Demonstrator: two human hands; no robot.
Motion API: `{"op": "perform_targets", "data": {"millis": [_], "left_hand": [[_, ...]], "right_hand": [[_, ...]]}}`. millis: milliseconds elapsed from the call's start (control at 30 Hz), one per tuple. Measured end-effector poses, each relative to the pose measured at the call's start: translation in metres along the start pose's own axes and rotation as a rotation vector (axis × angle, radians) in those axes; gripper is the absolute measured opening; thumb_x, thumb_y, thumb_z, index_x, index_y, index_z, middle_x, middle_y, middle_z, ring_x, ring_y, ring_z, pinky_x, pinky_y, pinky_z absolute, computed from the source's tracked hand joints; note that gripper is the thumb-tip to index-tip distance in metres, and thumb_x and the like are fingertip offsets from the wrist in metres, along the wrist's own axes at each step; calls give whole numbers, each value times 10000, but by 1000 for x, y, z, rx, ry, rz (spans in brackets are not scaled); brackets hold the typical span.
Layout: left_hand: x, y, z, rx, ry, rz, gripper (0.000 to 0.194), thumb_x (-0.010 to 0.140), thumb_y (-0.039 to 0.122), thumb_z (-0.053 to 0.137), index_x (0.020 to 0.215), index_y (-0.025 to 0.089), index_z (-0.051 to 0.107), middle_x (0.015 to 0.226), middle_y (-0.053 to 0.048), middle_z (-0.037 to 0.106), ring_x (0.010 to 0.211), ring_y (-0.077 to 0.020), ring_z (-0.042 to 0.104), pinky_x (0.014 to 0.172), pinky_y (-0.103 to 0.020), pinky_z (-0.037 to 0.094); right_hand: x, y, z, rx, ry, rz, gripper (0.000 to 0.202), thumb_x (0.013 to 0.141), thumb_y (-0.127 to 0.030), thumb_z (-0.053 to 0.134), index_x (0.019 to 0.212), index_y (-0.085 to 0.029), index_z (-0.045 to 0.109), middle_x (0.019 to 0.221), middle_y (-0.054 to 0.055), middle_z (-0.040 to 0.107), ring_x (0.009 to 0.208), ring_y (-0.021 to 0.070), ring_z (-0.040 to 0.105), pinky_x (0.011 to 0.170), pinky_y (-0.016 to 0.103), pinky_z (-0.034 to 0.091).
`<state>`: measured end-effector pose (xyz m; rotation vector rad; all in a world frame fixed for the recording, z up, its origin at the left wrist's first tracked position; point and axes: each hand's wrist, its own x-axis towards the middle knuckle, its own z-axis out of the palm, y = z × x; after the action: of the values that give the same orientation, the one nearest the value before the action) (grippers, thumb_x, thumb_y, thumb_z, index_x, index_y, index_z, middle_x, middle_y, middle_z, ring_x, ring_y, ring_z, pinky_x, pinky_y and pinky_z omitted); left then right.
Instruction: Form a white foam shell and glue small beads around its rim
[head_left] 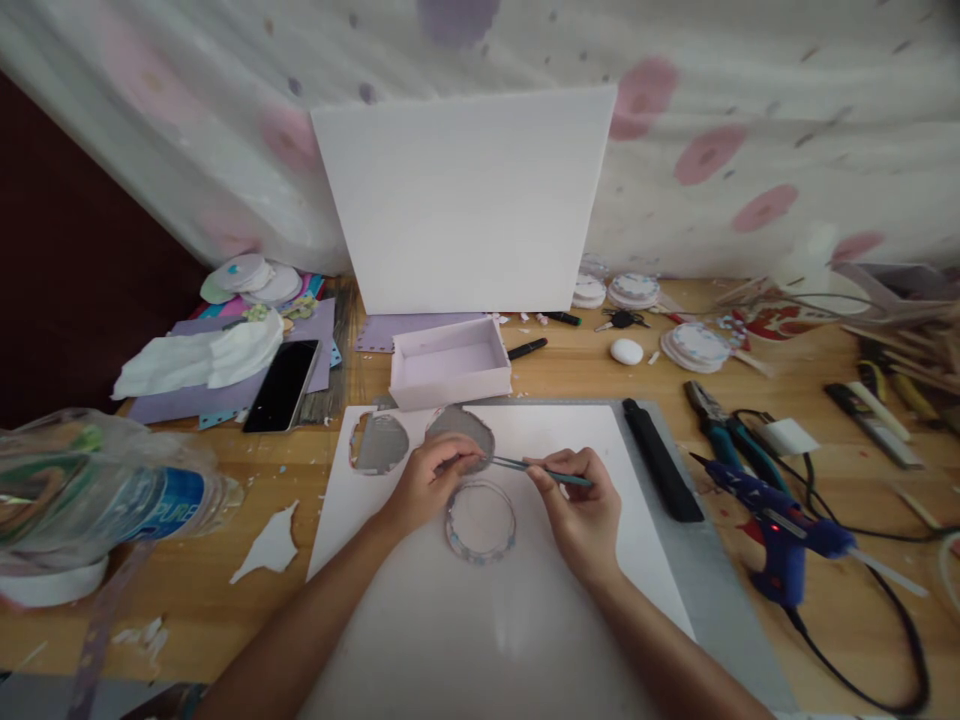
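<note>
My right hand (pixel 581 510) is closed around slender teal tweezers (pixel 566 478), whose thin tips point left. Those tips reach the fingertips of my left hand (pixel 431 482), which are pinched together; whatever they hold is too small to make out. Just below both hands, a round ring (pixel 481 556) with a pale blue and pink decorated rim lies on a white board (pixel 562 430). Two rounded holes in the board, the left hole (pixel 384 443) and the right hole (pixel 457 425), have ragged edges and show grey beneath. My left hand partly covers the right one.
Beyond the board are a shallow pale box (pixel 450 387) and an upright white panel (pixel 472 200). At right lie a black case (pixel 661 462), pliers (pixel 731 435) and a blue glue gun (pixel 787 530) with its cord. At left are a phone (pixel 282 387) and a plastic-wrapped bottle (pixel 172 500).
</note>
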<state>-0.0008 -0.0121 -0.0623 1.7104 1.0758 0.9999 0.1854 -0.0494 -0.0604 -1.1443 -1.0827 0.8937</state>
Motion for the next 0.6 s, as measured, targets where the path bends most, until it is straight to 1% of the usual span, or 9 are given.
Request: {"op": "perform_targets", "data": {"millis": [167,300,400,500,567,600], "left_hand": [[0,0,1,-16,4,-7,157,869,263,572,857,158,688,883,-65,664,883,-163,608,809,-270,463],[0,1,2,-29,0,-18,154,871,258,568,877,158,686,898,-68,650,893,-159,600,809,-266,456],[0,1,0,-18,11,9,155,878,241,550,914,159,676,920,-71,629,914,-163,583,819,-274,443],[1,7,-4,-12,81,49,156,872,241,550,921,154,671,914,-73,608,912,-169,564,815,-283,432],[1,17,-8,-15,128,45,166,871,257,547,867,148,672,861,-63,601,859,-162,559,777,-274,426],[0,25,-9,-20,134,19,188,875,272,540,831,146,672,828,-56,599,826,-155,555,754,-267,421]], "right_hand": [[1,-2,-1,-4,6,7,214,768,-225,703,711,-203,497,701,-4,609,735,174,675,596,267,477],[3,-3,-2,22,31,14,225,765,-228,705,700,-200,491,685,-19,580,740,175,682,614,268,489],[4,-1,-2,26,44,9,221,765,-218,703,704,-198,491,691,-20,574,751,181,688,621,275,503],[4,-1,-4,0,59,-80,207,774,-182,687,710,-200,491,683,-22,574,741,186,691,607,285,518],[3,-5,-6,-59,70,-206,205,779,-138,672,716,-204,489,688,-18,589,732,187,693,588,289,524],[3,-9,-8,-116,69,-298,207,774,-113,671,725,-207,492,698,-14,606,733,188,694,577,287,522]]}}
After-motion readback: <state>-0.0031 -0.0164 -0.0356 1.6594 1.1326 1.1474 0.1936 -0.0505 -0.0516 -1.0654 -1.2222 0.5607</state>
